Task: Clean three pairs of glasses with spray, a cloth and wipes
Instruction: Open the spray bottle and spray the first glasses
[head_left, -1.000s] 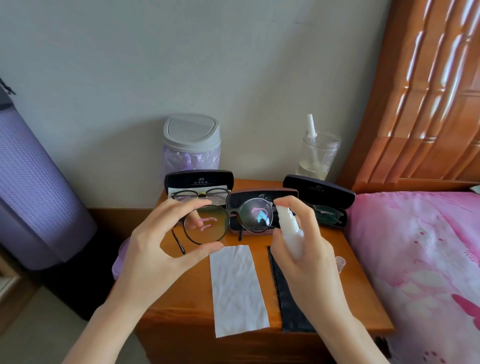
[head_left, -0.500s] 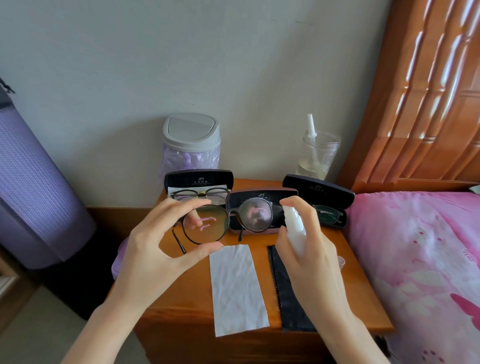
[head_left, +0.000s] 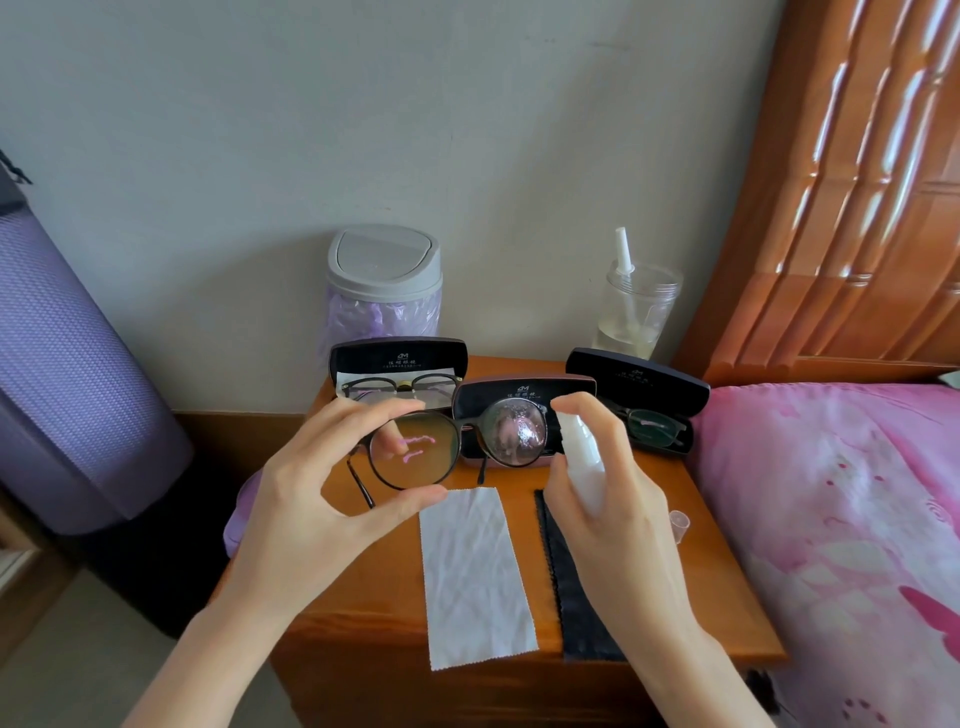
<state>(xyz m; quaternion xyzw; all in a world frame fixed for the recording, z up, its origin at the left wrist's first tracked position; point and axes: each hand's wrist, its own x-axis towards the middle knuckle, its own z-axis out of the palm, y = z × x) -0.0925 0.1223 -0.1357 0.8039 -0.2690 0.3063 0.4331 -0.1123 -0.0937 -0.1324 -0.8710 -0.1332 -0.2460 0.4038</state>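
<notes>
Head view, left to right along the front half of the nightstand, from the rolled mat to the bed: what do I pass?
purple rolled mat → white wipe → dark cloth → small clear cap → pink bedding

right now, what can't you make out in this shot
Head view only:
- Spray bottle: nozzle and most of its body hidden by the right hand.
- Black cloth: right side hidden by the right hand and forearm.
- Middle case: inside hidden behind the held glasses.
- Case lid print: too small to read.
- Purple mat: cut off by the left edge.
</notes>
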